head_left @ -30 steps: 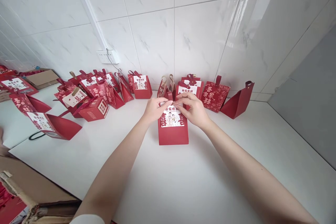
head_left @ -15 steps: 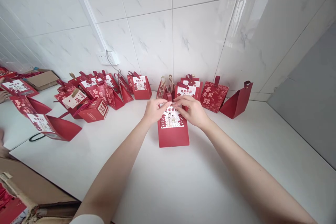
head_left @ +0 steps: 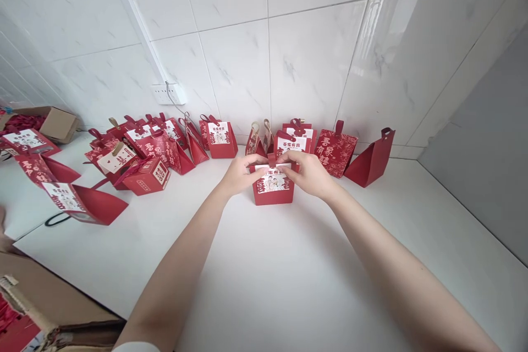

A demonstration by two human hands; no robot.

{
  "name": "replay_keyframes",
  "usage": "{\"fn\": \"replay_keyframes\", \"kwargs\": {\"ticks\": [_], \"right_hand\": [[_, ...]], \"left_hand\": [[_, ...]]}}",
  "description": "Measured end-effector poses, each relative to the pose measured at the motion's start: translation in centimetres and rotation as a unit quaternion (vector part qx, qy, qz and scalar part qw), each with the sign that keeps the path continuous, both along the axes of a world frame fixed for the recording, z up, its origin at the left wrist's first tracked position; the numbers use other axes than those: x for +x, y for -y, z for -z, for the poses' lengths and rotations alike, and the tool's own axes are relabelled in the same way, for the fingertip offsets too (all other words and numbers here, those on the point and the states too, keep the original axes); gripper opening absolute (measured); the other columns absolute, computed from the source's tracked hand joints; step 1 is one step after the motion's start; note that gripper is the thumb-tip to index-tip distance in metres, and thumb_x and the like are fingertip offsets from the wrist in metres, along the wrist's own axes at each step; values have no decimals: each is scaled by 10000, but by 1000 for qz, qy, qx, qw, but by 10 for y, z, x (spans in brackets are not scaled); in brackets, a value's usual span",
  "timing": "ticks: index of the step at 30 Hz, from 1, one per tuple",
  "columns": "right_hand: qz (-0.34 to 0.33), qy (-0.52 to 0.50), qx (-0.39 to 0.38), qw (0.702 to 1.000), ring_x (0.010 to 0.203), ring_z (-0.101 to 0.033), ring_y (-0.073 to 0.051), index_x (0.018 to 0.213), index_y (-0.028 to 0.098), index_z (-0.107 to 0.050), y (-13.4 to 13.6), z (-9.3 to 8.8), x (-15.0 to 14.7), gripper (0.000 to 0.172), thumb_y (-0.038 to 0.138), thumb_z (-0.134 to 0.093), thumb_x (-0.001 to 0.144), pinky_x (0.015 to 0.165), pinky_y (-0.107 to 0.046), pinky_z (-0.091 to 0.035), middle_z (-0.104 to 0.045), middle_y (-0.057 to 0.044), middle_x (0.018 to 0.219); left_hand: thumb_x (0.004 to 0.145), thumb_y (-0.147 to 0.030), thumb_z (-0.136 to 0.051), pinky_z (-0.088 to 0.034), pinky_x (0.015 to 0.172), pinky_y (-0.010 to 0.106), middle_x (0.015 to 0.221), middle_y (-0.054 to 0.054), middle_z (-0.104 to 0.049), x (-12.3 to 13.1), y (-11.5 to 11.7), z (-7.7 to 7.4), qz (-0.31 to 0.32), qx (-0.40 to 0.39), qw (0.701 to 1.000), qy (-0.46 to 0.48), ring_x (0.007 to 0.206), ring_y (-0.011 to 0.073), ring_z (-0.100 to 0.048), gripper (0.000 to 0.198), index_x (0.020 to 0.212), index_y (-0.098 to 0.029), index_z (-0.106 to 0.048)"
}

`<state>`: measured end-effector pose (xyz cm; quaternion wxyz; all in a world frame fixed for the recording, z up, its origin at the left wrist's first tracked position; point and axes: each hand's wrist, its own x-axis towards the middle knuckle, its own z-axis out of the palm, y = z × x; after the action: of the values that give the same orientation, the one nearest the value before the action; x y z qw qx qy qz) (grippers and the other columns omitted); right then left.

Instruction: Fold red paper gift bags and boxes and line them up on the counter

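A red gift box [head_left: 273, 197] with a white printed panel of a cartoon couple and a ribbon loop on top stands on the white table in front of me. My left hand [head_left: 243, 175] pinches its upper left edge between thumb and fingers. On the opposite upper edge, my right hand [head_left: 306, 173] has the same kind of grip. Just behind the held box stand similar red boxes, among them one with a white panel [head_left: 292, 143], partly covered by my fingers.
Along the tiled wall stand a patterned red box [head_left: 336, 149] and a plain-sided one [head_left: 371, 159]. Several more boxes crowd the left, including a small red carton [head_left: 147, 176]. A cardboard box [head_left: 53, 297] sits at lower left, below a wall socket [head_left: 168, 94]. Part of another person shows at the left edge.
The held box has moved back toward the wall row and tilted so less of its front shows. Both hands have spread from its top centre to its upper edges.
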<state>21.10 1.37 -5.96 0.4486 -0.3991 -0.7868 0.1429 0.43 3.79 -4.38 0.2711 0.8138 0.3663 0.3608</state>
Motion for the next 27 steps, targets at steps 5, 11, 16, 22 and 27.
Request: {"fn": "replay_keyframes", "kwargs": {"ticks": [5, 11, 16, 22, 27], "right_hand": [[11, 14, 8, 1000, 828, -594, -189, 887, 224, -595, 0, 1, -2, 74, 268, -567, 834, 715, -304, -442, -657, -19, 916], [7, 65, 52, 997, 786, -560, -194, 860, 208, -556, -1, 5, -3, 75, 245, -494, 879, 689, -303, -417, -621, -43, 858], [-25, 86, 68, 994, 797, -548, -211, 891, 202, -543, 0, 4, 0, 93, 240, -458, 896, 688, -318, -417, -603, -62, 850], [-42, 68, 49, 996, 776, -548, -203, 908, 204, -553, 0, 3, 1, 97, 241, -468, 880, 673, -318, -429, -597, -59, 860], [-42, 72, 47, 995, 816, -553, -203, 926, 206, -554, 1, 2, 1, 94, 234, -489, 865, 697, -321, -438, -602, -56, 892]], "left_hand": [[735, -349, -664, -466, 762, 273, 916, 36, -680, -2, -4, 2, -7, 9, 1000, -11, 851, 175, -612, 237, 894, -173, -658], [770, -357, -627, -460, 724, 263, 805, 34, -684, 3, 1, 2, -31, 40, 999, -17, 767, 163, -609, 213, 812, -155, -682], [793, -352, -593, -456, 727, 269, 806, 40, -687, 4, 4, 2, -27, 74, 996, -31, 755, 162, -603, 220, 797, -147, -675], [773, -370, -616, -454, 700, 262, 795, 40, -682, 2, 1, 3, -26, 61, 997, -29, 752, 164, -602, 234, 799, -145, -674], [764, -376, -628, -453, 702, 259, 797, 35, -684, -2, 4, -4, -14, 38, 998, -40, 755, 162, -606, 234, 804, -151, -683]]}}
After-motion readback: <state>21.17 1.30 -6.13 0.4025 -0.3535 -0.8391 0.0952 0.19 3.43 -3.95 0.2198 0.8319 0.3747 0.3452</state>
